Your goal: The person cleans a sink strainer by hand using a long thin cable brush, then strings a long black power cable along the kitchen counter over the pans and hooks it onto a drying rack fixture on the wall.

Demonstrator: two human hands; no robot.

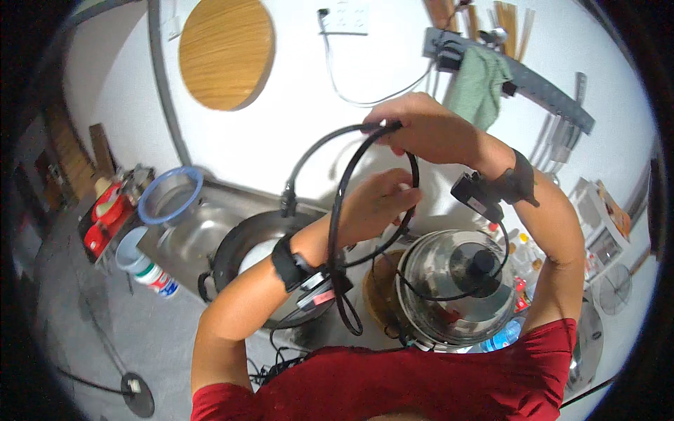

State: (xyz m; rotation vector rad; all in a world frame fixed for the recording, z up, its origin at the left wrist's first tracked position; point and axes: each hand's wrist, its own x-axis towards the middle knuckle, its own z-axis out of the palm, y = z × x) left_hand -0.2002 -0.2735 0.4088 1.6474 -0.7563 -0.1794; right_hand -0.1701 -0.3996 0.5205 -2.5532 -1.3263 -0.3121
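Observation:
A thick black cable [337, 210] hangs in a large loop in front of the white wall. Near the top of the loop my right hand [432, 129] pinches it between thumb and fingers. My left hand [376, 205] is lower, its thumb and fingertips closed around the right side of the loop. One cable end, with a dark connector [288, 200], dangles to the left over a black wok [231, 247]. The lower part of the loop hangs by my left wrist. Black straps with small devices are on both wrists.
A large pot with a glass lid [447, 258] stands below my right arm. On the left are a steel sink [202, 226] and a blue-rimmed basin [171, 197]. A wall socket [345, 18], a round wooden board [226, 52] and a rack with a green towel [476, 87] are on the wall.

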